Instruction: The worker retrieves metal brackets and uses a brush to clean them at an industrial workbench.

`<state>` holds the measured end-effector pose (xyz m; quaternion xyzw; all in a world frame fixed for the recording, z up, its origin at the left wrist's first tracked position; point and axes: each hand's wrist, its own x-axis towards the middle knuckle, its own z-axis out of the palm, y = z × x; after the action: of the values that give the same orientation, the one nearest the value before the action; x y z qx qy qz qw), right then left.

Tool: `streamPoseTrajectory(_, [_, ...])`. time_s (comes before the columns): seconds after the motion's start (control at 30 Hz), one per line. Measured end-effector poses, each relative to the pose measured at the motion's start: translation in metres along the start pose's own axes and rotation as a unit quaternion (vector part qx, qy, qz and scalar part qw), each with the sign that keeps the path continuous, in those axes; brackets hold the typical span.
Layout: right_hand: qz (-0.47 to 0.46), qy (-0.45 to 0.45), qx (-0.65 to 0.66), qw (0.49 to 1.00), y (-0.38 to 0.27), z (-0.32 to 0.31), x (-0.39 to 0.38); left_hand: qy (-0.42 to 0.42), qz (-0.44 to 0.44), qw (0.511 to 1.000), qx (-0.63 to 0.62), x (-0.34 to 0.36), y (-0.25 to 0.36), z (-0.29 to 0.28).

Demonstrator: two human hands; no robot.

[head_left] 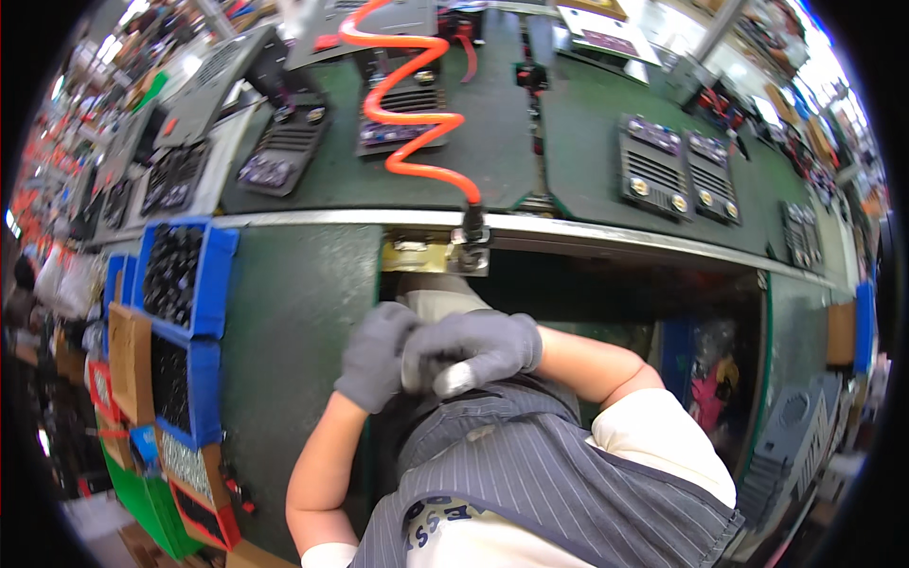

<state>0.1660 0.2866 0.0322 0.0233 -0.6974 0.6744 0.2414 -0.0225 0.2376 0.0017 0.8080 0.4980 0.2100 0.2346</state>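
My left hand [375,358], in a grey glove, is held close in front of my waist with its fingers curled inward and partly hidden. Beside it, my right hand [488,348], gloved the same way with a pale fingertip, is closed and overlaps the left hand's edge. Whether anything lies between them is hidden. Just beyond both hands, the metal coupling [471,251] of an orange coiled air hose [417,118] hangs at the bench edge next to a brass-coloured plate [417,254].
Green benchtop [303,322] extends to my left, with blue bins [222,275] of small black parts beyond. Across a metal rail [606,230], slotted panels with circuit boards [653,166] lie on a green surface. An open recess [606,284] is under the rail; grey housings [791,426] stand far right.
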Motion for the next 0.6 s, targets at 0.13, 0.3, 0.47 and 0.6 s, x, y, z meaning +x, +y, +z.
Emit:
streamPoseTrajectory(0.13, [0.143, 0.184, -0.342, 0.911, -0.038, -0.022, -0.032, 0.111, -0.062, 0.974, 0.190, 0.028, -0.001, -0.008])
streamPoseTrajectory(0.3, [0.273, -0.120, -0.551, 0.780, -0.095, 0.021, 0.039, 0.139, -0.132, 0.936, 0.297, 0.070, -0.062, 0.006])
streamPoseTrajectory(0.47, [0.279, -0.158, -0.625, 0.712, -0.089, 0.057, 0.041, 0.169, -0.167, 0.928, 0.286, 0.066, -0.088, 0.003])
streamPoseTrajectory(0.6, [0.256, -0.211, -0.698, 0.634, -0.084, 0.089, 0.042, 0.188, -0.145, 0.933, 0.269, 0.080, -0.084, 0.011])
